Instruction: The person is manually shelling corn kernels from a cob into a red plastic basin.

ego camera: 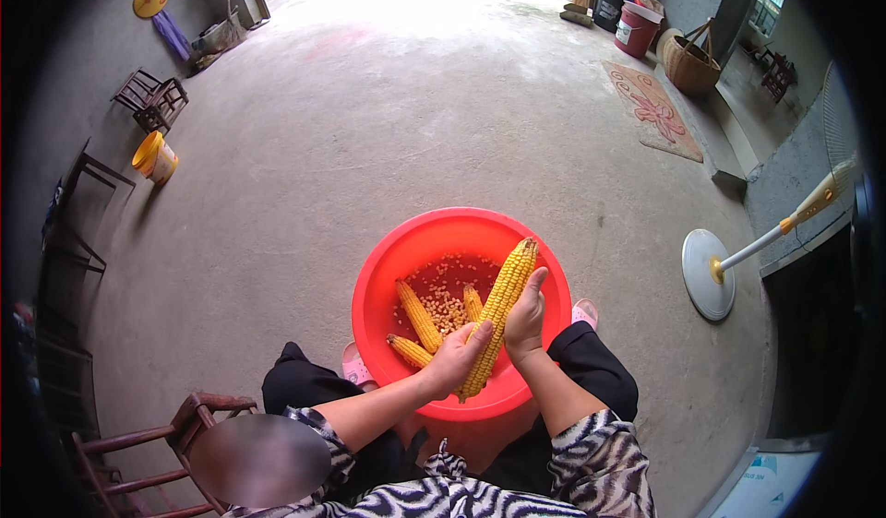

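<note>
Both hands hold one ear of yellow corn (500,317), tilted over a red plastic basin (387,248). My left hand (457,357) grips its lower part, thumb laid on the kernels. Higher up, my right hand (526,316) wraps the ear's right side, thumb pointing up. Inside the basin, left of the held ear, lie several more ears: a long one (419,316), a lower one (410,350) partly under my left hand, and another (473,302) partly hidden behind the held ear. Loose kernels (446,310) are scattered on the basin's bottom.
The basin stands on a concrete floor (311,193) between my feet in pink clogs (585,312). A fan's round base (707,274) is at right, a wooden chair (138,442) at lower left, a yellow bucket (156,158) farther left. A doormat (653,110) and wicker basket (692,65) are at upper right.
</note>
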Tool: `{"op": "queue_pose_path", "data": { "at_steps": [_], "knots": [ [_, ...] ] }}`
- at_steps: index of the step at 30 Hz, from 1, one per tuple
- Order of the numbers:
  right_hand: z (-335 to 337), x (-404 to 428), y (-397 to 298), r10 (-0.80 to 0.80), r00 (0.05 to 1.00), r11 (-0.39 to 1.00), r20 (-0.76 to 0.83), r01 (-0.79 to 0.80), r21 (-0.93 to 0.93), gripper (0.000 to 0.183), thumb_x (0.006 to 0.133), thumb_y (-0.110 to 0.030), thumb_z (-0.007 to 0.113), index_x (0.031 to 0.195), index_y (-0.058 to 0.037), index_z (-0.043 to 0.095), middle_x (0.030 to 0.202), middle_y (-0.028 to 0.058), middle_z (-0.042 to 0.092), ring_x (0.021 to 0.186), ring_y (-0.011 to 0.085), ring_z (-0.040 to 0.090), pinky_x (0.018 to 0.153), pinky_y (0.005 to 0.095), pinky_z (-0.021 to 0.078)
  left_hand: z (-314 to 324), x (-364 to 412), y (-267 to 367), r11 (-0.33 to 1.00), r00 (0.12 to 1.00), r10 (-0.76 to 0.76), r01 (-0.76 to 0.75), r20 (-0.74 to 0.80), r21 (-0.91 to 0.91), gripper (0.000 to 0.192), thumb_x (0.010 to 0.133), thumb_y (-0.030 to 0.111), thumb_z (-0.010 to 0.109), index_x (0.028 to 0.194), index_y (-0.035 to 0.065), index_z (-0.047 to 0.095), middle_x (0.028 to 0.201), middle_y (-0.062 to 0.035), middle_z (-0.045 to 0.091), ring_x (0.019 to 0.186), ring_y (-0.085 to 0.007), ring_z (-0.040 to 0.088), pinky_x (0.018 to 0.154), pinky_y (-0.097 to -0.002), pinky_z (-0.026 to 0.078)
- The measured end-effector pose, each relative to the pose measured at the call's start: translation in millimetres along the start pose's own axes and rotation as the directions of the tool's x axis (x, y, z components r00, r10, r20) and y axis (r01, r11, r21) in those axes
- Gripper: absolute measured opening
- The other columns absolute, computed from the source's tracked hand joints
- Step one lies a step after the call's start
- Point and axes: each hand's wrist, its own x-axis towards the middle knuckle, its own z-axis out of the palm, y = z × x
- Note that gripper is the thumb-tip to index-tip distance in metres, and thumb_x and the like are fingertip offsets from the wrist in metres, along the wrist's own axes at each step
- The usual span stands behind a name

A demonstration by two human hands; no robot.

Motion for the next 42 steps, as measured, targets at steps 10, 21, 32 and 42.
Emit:
{"op": "queue_pose_path", "data": {
  "at_steps": [10,21,32,42],
  "knots": [
    [4,1,-17,0.180,0.912,0.902,0.368,-0.303,0.309,0.077,0.085,-0.072,0.024,0.104,-0.0046,0.056,0.089,0.0010,0.058,0.083,0.0104,0.054,0.078,0.0260,0.0440,-10,-5,22,0.947,0.991,-0.124,0.131,0.041,-0.293,0.053,0.088,0.059,0.042,0.105,0.0086,0.045,0.067,-0.0074,0.054,0.048,-0.0177,0.057,0.043,-0.0276,0.048],
    [0,-1,-18,0.188,0.825,0.955,0.533,-0.281,0.098,0.038,0.089,-0.034,0.060,0.110,-0.0040,0.053,0.095,-0.0004,0.057,0.086,0.0069,0.052,0.078,0.0244,0.0430,-23,-10,26,0.965,0.987,-0.133,0.149,0.084,-0.214,0.039,0.086,0.041,0.059,0.100,0.0083,0.045,0.071,-0.0062,0.054,0.050,-0.0153,0.057,0.043,-0.0277,0.049],
    [1,-2,-18,0.113,0.787,0.956,0.607,-0.253,0.151,0.033,0.093,-0.029,0.054,0.113,-0.0030,0.051,0.099,0.0004,0.056,0.089,0.0076,0.052,0.081,0.0242,0.0431,-32,-14,31,0.953,0.977,-0.157,0.188,0.142,-0.236,0.037,0.086,0.041,0.060,0.097,0.0083,0.046,0.070,-0.0062,0.055,0.051,-0.0147,0.056,0.043,-0.0271,0.049],
    [1,-2,-16,0.105,0.752,0.965,0.651,-0.235,0.116,0.035,0.095,-0.029,0.049,0.117,-0.0017,0.049,0.103,0.0015,0.055,0.095,0.0087,0.051,0.085,0.0251,0.0426,-35,-18,30,0.950,0.977,-0.158,0.190,0.146,-0.246,0.035,0.087,0.040,0.058,0.094,0.0080,0.048,0.068,-0.0056,0.055,0.049,-0.0148,0.056,0.044,-0.0269,0.049]
  ]
}}
